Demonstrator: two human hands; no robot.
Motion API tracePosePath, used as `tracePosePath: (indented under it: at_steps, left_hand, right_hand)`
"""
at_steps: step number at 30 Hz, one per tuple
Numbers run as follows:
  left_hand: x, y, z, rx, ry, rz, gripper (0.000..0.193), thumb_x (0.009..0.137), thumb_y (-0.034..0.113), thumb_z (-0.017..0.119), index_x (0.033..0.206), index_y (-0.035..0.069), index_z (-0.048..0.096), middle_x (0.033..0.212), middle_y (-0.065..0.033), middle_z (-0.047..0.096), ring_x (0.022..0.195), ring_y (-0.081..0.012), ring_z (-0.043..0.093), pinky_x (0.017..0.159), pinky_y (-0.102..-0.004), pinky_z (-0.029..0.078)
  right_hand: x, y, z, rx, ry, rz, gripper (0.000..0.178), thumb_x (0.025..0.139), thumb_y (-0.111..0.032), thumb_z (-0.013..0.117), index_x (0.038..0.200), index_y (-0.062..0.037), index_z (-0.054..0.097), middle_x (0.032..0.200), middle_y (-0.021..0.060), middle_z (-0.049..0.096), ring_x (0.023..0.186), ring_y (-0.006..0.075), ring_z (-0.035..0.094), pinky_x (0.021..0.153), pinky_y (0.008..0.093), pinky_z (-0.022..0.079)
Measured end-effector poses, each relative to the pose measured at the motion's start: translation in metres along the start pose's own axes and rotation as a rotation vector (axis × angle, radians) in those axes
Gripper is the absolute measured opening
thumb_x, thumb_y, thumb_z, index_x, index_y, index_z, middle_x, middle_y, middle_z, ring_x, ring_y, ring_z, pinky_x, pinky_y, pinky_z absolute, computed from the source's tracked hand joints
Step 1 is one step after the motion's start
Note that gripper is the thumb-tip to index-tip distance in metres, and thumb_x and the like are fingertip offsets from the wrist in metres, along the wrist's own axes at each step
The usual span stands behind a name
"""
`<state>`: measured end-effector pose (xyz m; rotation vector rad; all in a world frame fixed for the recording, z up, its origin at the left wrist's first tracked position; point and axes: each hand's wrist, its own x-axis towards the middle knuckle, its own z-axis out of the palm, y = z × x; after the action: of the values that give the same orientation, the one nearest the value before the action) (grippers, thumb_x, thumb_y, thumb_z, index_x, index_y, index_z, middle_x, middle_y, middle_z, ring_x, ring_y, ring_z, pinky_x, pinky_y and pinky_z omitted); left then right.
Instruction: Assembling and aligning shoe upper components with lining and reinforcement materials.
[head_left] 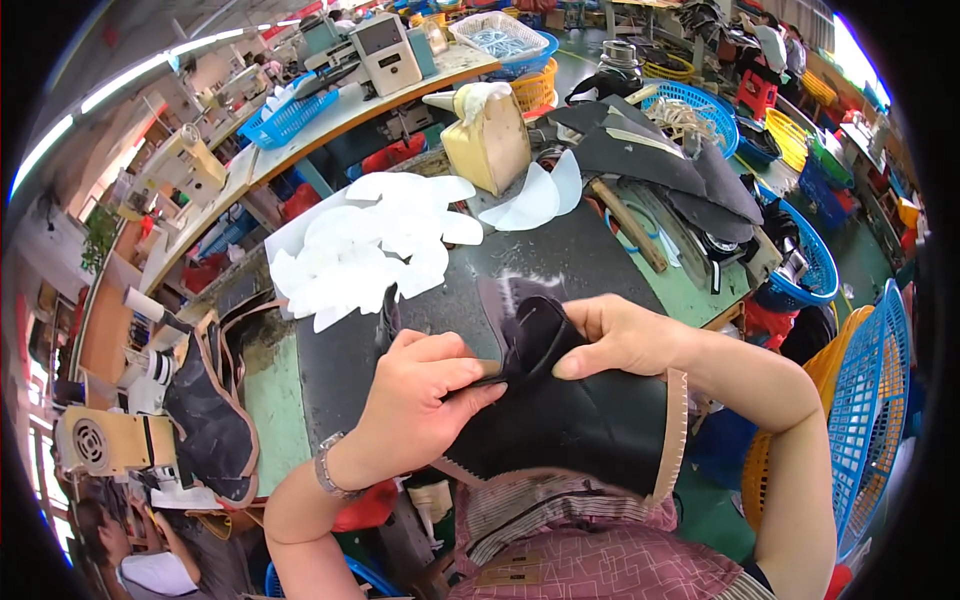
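A black shoe upper piece point(560, 410) with a tan toothed edge lies against my front, over the workbench. My left hand point(415, 400) pinches its folded top from the left, thumb and fingers closed on the dark material. My right hand point(620, 335) grips the same fold from the right, fingers curled over a dark flap point(535, 335). The two hands almost touch at the fold. A watch band sits on my left wrist.
A pile of white cut pieces point(370, 250) lies on the black mat point(560, 255) behind my hands. A tan block point(490, 135) stands further back beside dark material sheets point(660, 160). More black uppers point(210, 420) stack at the left. Blue baskets point(870, 400) stand at the right.
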<state>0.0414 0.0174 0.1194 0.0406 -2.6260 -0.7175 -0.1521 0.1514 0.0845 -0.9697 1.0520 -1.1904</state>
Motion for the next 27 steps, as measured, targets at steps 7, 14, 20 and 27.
tracePosePath:
  at_steps: [7, 14, 20, 27]
  left_hand:
    - [0.008, -0.013, -0.021, -0.670, -0.229, -0.150, 0.021, 0.071, 0.002, 0.068, 0.092, -0.001, 0.064, 0.073, -0.0064, 0.053, 0.065, -0.0150, 0.049, 0.059, -0.0252, 0.039]
    - [0.019, 0.019, -0.021, -0.322, -0.100, 0.055, 0.025, 0.069, 0.009, 0.074, 0.089, 0.000, 0.063, 0.074, -0.0070, 0.053, 0.061, -0.0173, 0.051, 0.053, -0.0262, 0.040]
    - [0.010, 0.019, 0.000, -0.309, 0.172, -0.058, 0.018, 0.070, 0.014, 0.073, 0.068, 0.001, 0.060, 0.055, -0.0049, 0.048, 0.045, -0.0147, 0.044, 0.043, -0.0266, 0.033]
    - [0.022, 0.025, -0.003, -0.168, 0.161, -0.062, 0.022, 0.074, 0.019, 0.071, 0.070, 0.000, 0.060, 0.059, -0.0078, 0.050, 0.048, -0.0185, 0.047, 0.044, -0.0278, 0.035]
  right_hand:
    - [-0.003, -0.017, 0.005, -1.068, 0.128, -1.085, 0.018, 0.066, -0.016, 0.074, 0.079, -0.0108, 0.064, 0.088, 0.0031, 0.057, 0.083, 0.0225, 0.055, 0.082, 0.0400, 0.043]
    - [-0.003, -0.025, 0.007, -0.491, 0.014, -0.606, 0.026, 0.062, -0.011, 0.079, 0.083, -0.0049, 0.065, 0.120, 0.0182, 0.044, 0.105, 0.0274, 0.050, 0.089, 0.0359, 0.038]
    - [-0.022, -0.016, 0.026, -0.596, 0.317, -0.769, 0.023, 0.065, -0.006, 0.076, 0.085, -0.0005, 0.066, 0.093, 0.0086, 0.060, 0.083, 0.0177, 0.059, 0.073, 0.0275, 0.045]
    - [-0.015, -0.013, 0.032, -0.465, 0.417, -0.552, 0.020, 0.070, -0.008, 0.072, 0.086, 0.0001, 0.064, 0.090, 0.0082, 0.060, 0.080, 0.0159, 0.058, 0.069, 0.0251, 0.044]
